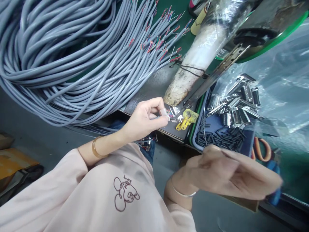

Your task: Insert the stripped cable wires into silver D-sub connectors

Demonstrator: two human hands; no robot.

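My left hand (150, 115) is closed in a pinch at the edge of the metal work plate (154, 84), with what looks like a grey cable end between thumb and forefinger. Just past the fingertips lies a metal multi-pin connector (176, 111) with thin coloured wires at it. Beside it is a yellow clip-like piece (185, 122), partly under yellow film. My right hand (231, 172), smeared by motion, is raised in front of a blue tray (201, 141). Its fingers are stretched out and nothing shows in them.
A big bundle of grey cables (79, 80) with stripped ends fills the left. The tray holds black tubing pieces (217, 140) and metal connectors (238, 103). A plastic-wrapped tube (190, 64) and metal bar (214, 75) overhang the plate. Orange-handled pliers (263, 149) lie right.
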